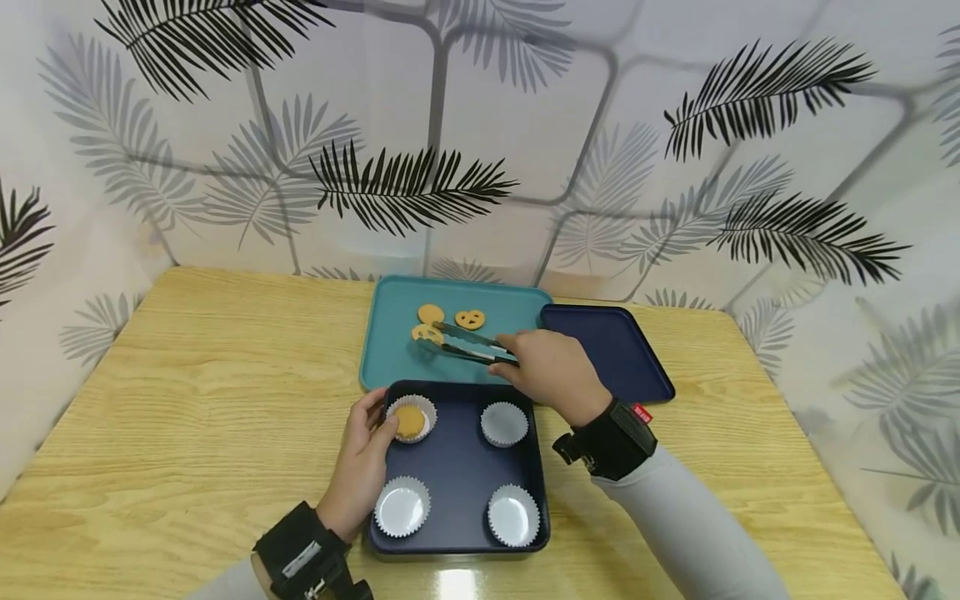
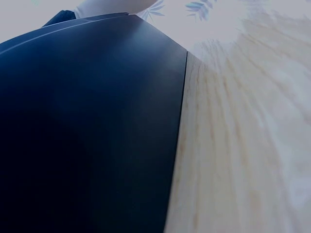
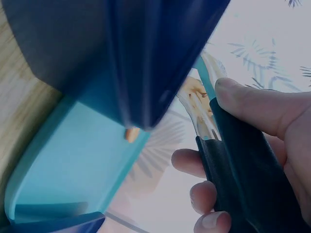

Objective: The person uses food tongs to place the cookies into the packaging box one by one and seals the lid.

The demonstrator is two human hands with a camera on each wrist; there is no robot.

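Observation:
My left hand grips the left wall of a navy box, thumb over the rim beside a paper cup with a round cookie in it. The box's dark outer wall fills much of the left wrist view. Over a teal tray, my right hand holds tongs by their dark handles. The tongs' arms are spread, with the tips at a pretzel-shaped cookie. Beside it lie a round cookie and another pretzel-shaped cookie.
More paper cups stand in the box's other corners: a back right cup, a front left cup and a front right cup. A navy tray overlaps the teal tray's right side. Behind the wooden table hangs a leaf-patterned cloth.

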